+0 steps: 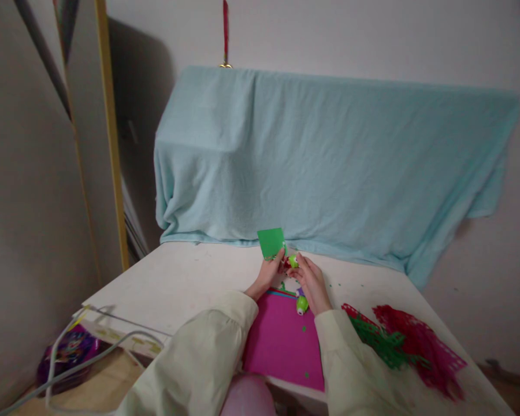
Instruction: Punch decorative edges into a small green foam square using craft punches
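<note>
My left hand (270, 271) is closed on a green sheet of paper (270, 242), with the thumb on its lower right corner. Close beside it, my right hand (311, 279) has its fingers around a small lime-green craft punch (293, 262), at the paper's lower right edge. Some red shows by the punch, partly hidden by the fingers. Below the hands, a second lime-green punch (302, 305) lies on magenta paper (283, 341). Next to it is a small purple punch (299, 292), partly covered by my right hand.
Punched red strips (409, 323) and green strips (379, 342) lie in a heap on the white table (177, 271) at right. Tiny green bits are scattered about. A light blue cloth (329, 162) hangs behind. A cable (91, 358) loops at the lower left.
</note>
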{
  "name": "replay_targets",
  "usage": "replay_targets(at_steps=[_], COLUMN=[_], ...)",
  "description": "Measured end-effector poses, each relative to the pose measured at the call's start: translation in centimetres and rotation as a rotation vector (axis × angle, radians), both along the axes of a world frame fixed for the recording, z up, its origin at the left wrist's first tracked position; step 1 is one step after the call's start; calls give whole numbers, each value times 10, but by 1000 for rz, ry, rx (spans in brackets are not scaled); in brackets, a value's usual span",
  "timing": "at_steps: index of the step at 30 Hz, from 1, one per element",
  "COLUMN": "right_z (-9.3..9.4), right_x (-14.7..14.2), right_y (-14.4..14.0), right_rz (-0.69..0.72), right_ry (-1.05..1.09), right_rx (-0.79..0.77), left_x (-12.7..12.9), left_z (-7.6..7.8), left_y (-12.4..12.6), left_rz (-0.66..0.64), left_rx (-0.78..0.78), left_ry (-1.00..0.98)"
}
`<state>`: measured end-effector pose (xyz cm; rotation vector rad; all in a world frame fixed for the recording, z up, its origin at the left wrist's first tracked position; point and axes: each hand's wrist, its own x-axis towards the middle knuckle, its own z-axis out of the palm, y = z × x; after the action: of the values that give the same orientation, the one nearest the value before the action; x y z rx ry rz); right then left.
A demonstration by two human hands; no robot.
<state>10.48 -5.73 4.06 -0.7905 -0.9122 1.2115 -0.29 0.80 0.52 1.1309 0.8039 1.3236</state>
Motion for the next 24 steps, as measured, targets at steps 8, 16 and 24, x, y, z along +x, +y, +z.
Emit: replay_targets(at_steps=[8,16,24], right_z=[-1,-5,-7], right_x=[3,3,4], right_y=[0,1,2], right_rz=[-31,-11,15], right_ry=[13,2,28], right_rx=[-84,-61,-77], left_x=[1,-2,-2], left_z=[0,7,8], left_y=[-3,-6,-10], left_rz=[-75,-120,-172], left_rx=[59,50,61], left_ry=[-7,30,27])
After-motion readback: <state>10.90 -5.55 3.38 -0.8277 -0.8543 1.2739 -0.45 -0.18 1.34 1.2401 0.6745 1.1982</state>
